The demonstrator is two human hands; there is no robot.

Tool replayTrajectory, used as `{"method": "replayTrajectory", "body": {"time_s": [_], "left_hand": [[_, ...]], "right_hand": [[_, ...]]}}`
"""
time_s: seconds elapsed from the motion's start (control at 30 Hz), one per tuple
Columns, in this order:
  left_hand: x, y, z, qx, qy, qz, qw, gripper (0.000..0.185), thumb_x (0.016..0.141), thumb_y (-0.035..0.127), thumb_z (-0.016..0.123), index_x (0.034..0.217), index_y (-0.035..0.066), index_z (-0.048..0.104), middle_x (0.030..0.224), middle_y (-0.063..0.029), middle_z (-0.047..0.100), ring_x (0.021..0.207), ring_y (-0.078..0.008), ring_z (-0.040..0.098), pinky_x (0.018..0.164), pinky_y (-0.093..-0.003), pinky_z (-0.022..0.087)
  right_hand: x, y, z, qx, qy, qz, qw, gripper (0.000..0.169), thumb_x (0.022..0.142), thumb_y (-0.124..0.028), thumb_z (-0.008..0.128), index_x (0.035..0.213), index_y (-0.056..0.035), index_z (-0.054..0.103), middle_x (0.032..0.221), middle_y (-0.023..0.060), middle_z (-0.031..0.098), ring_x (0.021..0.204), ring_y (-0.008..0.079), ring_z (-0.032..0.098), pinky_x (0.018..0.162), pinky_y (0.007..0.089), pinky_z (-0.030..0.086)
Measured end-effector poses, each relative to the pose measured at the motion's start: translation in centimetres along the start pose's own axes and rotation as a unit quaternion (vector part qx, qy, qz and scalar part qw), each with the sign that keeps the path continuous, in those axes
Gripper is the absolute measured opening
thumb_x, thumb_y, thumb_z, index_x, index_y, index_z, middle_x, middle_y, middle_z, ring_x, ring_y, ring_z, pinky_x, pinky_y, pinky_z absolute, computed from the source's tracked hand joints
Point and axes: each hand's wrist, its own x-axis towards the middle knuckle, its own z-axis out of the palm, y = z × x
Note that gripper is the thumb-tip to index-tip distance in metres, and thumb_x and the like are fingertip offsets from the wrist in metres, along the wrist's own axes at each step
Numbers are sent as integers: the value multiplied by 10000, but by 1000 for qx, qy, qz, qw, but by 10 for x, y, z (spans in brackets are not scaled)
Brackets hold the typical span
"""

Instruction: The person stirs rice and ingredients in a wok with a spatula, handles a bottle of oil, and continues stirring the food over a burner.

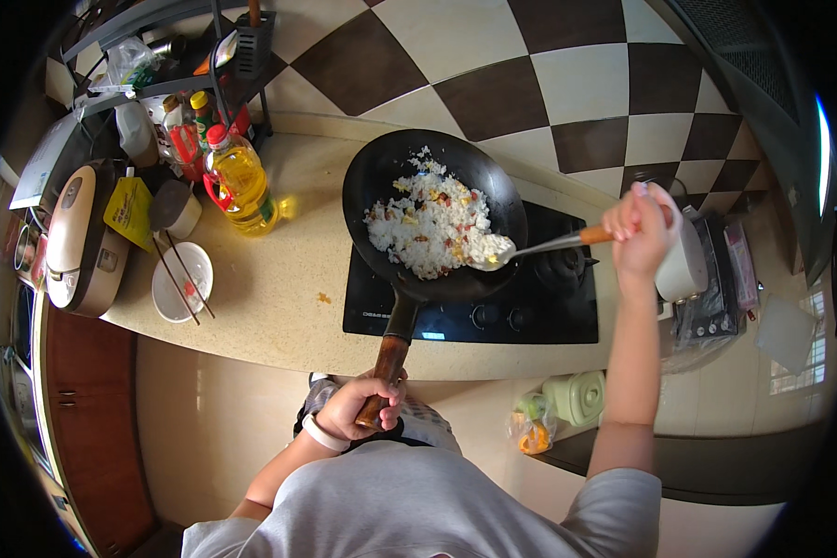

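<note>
My left hand is closed around the wooden handle of a black wok over the stove. In my right hand is a metal ladle or spatula with a wooden grip. Its head rests in the wok's right side, bearing some rice. White rice mixed with yellow egg-like bits and small reddish pieces lies across the wok's middle and left. The wok hides part of the black cooktop.
Left on the counter stand an oil bottle, a white bowl with chopsticks across it, a yellow pouch and a rice cooker. A rack stands behind them. A white appliance is at right.
</note>
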Motion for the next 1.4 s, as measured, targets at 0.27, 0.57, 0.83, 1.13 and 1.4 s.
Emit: {"method": "replayTrajectory", "body": {"time_s": [0.27,0.57,0.83,1.13,1.4], "left_hand": [[1,2,3,1,17,-13,1000,330,726,24,494,1042,52,404,667,-55,432,488,-128,426,442,-241,377],[-1,3,-2,-13,7,-1,1000,336,720,16,501,1040,38,403,690,-54,462,494,-139,424,453,-248,377],[1,4,2,-15,8,-9,1000,337,723,18,504,1044,38,405,690,-61,469,496,-142,432,455,-243,379],[-1,2,0,-29,27,-9,999,319,720,17,504,1025,39,412,661,-58,451,484,-144,427,436,-242,369],[3,5,2,-1,7,-16,1000,333,726,13,494,1045,56,411,671,-54,457,475,-158,440,432,-249,372]], "right_hand": [[-16,41,67,180,-143,-110,967,218,714,36,519,574,-46,374,499,52,429,416,140,373,435,285,346],[-51,-34,63,121,-622,-315,707,159,605,-49,567,560,-84,419,557,33,454,468,203,451,408,303,333],[-16,23,61,-17,-482,-280,830,290,618,7,570,506,-77,317,462,70,331,395,277,359,399,355,290],[-81,31,142,128,-662,-376,636,195,579,-140,603,546,-84,419,494,42,458,447,238,482,424,334,378],[-50,-50,44,97,-652,-327,677,180,598,-131,623,558,-98,451,514,45,493,453,204,513,428,323,419]]}}
